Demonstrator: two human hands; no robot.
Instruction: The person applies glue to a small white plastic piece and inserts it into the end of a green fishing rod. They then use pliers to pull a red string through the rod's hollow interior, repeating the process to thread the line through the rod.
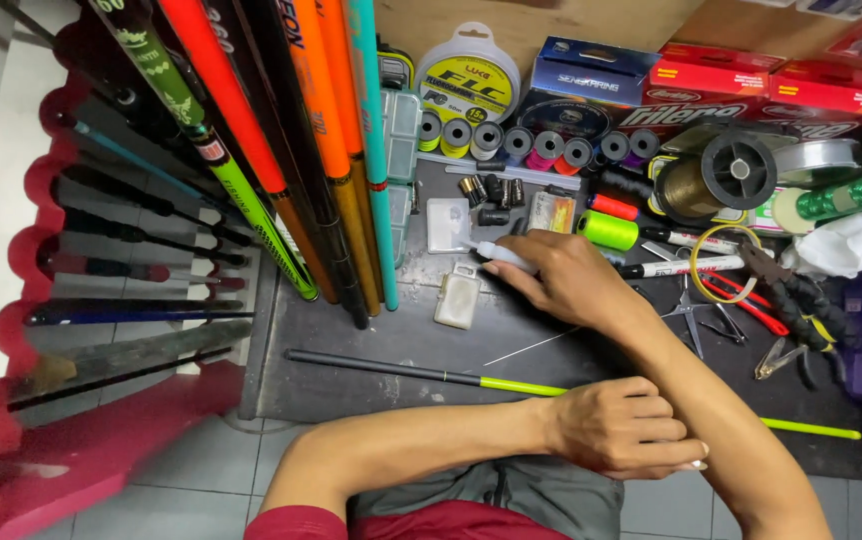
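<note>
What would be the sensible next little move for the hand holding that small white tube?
Probably bring the small white tube back toward the rod. The right hand grips it out among the spools and small boxes, while the left hand pins the black and green rod on the mat near the body.

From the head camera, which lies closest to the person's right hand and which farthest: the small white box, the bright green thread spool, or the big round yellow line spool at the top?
Measured from the right hand:
1. Bright green thread spool, just above the hand, slightly right.
2. Small white box, on the mat to the hand's left.
3. Big round yellow line spool, far up at the back.
</note>
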